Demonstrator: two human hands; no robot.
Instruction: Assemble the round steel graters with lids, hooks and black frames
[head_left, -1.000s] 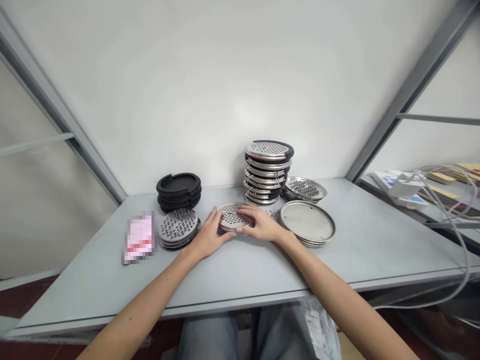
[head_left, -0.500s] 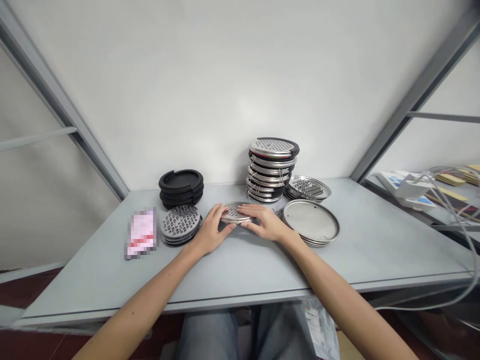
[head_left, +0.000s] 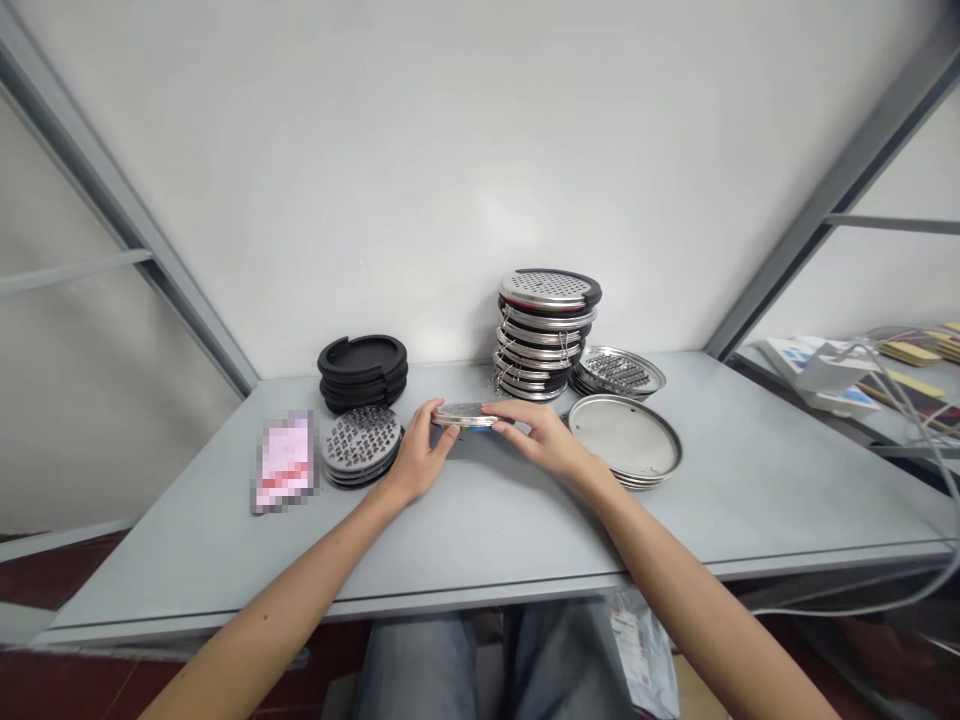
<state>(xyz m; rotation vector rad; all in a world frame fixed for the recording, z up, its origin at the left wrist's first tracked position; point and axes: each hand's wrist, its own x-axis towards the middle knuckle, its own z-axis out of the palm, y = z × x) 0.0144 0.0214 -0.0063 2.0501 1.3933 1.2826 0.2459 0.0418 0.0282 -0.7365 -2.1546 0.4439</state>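
Note:
Between my two hands is a round metal grater disc point(head_left: 463, 411), tilted so that I see it almost edge-on, with a strip of colour under its rim. My left hand point(head_left: 420, 458) grips its left edge, thumb in front and fingers behind. At the right edge, my right hand point(head_left: 546, 438) holds it the same way. Left of my left hand lies a stack of grater discs point(head_left: 362, 438) with raised teeth. Beside my right wrist sits a stack of plain round metal lids or trays point(head_left: 624, 437).
Black rings or holders point(head_left: 363, 358) are piled at the back left. A tall stack of metal discs with black rims point(head_left: 546, 330) stands against the wall, with more grater discs point(head_left: 621, 370) beside it. A blurred pink item point(head_left: 283, 460) lies left. White cables point(head_left: 919, 440) hang at right.
The grater disc has tipped from lying nearly flat to a steeper angle and appears raised. My fingers have moved from its top to its left and right edges.

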